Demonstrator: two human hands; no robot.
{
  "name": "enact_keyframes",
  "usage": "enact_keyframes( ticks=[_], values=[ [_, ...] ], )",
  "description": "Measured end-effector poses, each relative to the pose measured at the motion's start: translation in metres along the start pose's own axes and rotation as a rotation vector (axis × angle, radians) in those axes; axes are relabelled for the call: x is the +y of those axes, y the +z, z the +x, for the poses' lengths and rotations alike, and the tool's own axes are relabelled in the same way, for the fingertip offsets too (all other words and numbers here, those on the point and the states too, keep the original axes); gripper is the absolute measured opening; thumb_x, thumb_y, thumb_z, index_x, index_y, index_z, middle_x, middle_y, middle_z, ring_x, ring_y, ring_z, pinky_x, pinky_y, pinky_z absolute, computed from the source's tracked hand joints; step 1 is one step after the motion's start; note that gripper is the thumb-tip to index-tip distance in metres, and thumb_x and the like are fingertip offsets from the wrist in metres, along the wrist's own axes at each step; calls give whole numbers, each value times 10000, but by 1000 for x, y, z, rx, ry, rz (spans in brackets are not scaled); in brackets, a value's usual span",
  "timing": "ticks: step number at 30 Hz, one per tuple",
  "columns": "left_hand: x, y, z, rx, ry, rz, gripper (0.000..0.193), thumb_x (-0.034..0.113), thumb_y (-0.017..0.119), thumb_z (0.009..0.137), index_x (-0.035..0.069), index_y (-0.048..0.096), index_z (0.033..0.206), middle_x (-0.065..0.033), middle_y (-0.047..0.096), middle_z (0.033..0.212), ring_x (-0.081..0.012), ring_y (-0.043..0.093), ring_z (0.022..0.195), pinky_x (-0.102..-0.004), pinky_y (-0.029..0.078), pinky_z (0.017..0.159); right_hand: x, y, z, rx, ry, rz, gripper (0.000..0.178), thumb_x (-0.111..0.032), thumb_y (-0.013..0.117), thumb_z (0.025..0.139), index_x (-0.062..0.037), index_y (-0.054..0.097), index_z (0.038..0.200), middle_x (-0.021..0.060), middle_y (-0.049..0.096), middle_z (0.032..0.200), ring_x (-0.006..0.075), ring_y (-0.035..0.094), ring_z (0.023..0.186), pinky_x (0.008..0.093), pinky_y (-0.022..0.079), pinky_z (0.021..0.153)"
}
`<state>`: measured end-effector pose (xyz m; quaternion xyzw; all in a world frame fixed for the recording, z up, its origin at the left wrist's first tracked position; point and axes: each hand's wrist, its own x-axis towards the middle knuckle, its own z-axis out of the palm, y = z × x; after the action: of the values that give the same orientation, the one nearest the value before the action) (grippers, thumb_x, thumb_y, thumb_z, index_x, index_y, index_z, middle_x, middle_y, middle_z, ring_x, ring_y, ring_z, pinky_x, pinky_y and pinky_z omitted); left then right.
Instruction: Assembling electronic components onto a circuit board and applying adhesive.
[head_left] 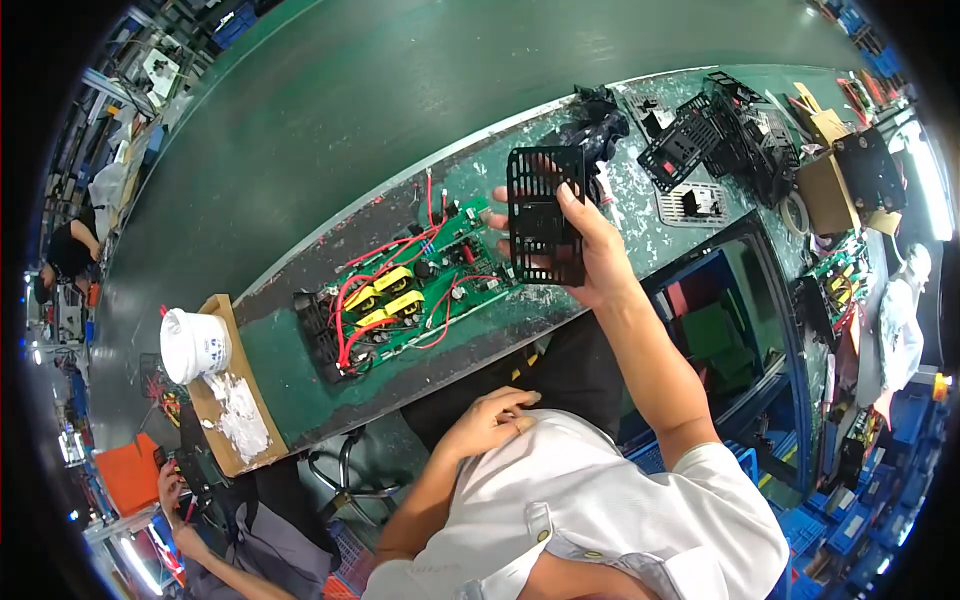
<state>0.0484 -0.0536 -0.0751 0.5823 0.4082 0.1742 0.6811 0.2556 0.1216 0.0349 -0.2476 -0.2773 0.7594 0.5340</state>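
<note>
the right hand (597, 245) grips a black plate (545, 222) by the green board (470, 262). keep it off the red wires (343, 322). left hand (488, 424): can't tell its grip.

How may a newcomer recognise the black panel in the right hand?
Start at the green bench; find the right hand above it. The black panel there is slotted and rectangular; unlike the similar panels lying farther right, it is held.
</note>
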Motion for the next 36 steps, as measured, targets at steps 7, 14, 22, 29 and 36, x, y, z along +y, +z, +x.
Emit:
enact_keyframes(
  ticks=[7,14,22,29,36],
  values=[
    [-38,12,-11,137,-27,94,341,98,704,874,62,656,1210,-88,636,1120,-161,633,891,-280,529,733,9,-10,10,2,60,0,552,-392,409,1037,-31,370,1452,219,550,1346,300,610,1144,410,536,945],
    [21,-18,31,-79,122,166,365,-36,646,806,33,661,1164,-83,591,1157,-155,632,890,-262,550,726,10,-8,9,-1,26,-90,523,-332,462,1028,-24,367,1440,229,550,1338,307,593,1184,451,534,967],
    [2,17,36,-299,103,56,351,129,704,877,57,641,1215,-73,616,1140,-146,627,902,-279,534,772,12,-15,3,-2,58,32,714,-590,258,1013,-42,381,1454,237,532,1361,306,604,1157,448,527,968],
    [-9,21,31,-204,87,40,373,152,720,867,59,631,1217,-94,620,1148,-202,634,900,-334,538,797,15,-22,5,-54,77,69,790,-654,238,985,-39,375,1461,243,528,1365,320,609,1156,456,520,966],
    [14,11,37,-126,-23,-260,387,45,677,887,-4,582,1259,-93,626,1164,-144,640,962,-289,524,883,8,-27,-1,-78,86,203,793,-634,262,992,-1,347,1460,271,470,1410,354,571,1214,466,489,1014]
  ],
)
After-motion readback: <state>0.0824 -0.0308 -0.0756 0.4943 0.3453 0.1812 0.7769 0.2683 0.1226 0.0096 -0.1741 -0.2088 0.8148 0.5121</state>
